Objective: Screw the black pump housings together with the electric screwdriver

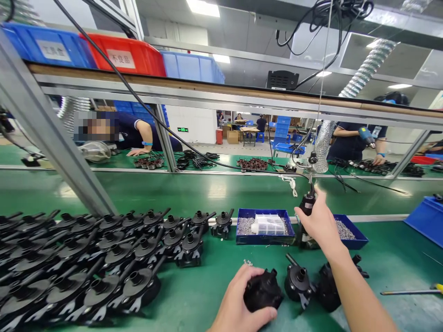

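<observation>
My left hand (238, 302) is wrapped round a black plastic pump housing (263, 291), held low over the green bench. My right hand (320, 223) grips a black electric screwdriver (307, 203) that hangs upright from a cable; its thumb shows on the left side and the other fingers are mostly hidden behind. Right of the held housing stand a similar black pump (299, 280) and another one (327, 288), partly covered by my right forearm. Behind them, a blue tray of small metal parts (242, 239) holds a clear plastic box (270, 224). A second blue tray (360, 242) is partly behind my right wrist.
Rows of black pumps (117, 251) fill the bench's left side. A screwdriver with a yellow handle (411, 292) and a blue bin (427, 221) are at right. Small loose parts (247, 263) lie ahead of my left hand. Across the frame, co-workers (360, 138) work at another bench.
</observation>
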`<state>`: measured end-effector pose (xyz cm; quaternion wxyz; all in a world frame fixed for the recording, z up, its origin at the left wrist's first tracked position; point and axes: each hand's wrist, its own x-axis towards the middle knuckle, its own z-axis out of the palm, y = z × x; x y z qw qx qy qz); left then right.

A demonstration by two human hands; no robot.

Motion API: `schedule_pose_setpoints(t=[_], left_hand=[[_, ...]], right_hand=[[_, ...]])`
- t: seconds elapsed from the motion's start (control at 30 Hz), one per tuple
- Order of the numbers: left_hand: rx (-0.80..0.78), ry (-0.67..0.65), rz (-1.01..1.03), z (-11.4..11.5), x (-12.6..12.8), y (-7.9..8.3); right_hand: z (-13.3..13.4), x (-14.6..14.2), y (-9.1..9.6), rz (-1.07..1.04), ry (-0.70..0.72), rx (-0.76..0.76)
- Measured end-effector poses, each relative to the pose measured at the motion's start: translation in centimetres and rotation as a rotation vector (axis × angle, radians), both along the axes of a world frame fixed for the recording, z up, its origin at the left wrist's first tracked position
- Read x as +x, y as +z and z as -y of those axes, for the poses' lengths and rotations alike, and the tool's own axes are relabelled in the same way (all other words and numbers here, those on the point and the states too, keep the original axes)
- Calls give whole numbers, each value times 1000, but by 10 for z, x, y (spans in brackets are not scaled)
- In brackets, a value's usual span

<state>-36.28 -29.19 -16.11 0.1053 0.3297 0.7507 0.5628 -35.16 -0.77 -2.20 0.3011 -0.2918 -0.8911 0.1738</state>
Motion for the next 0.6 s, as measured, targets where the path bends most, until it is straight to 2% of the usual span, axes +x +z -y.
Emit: schedule_pose_setpoints(t=[0.1,0.2,0.33,0.47,0.6], left_hand=[[51,-150,-134,1,0,-15],[83,-254,-234,6,-2,-18],[91,-266,-218,10,-8,-4],[-65,-330,-72,7,-2,19],[-150,-307,-69,-6,14,32]], right_hand=[[-10,3,1,-40,-43,47],[-10,4,0,-40,-48,52],[-4,2,-3,-20,40,49],[0,-5,-7,-6,135,43],[-7,-13,-13,-30,229,-6]])
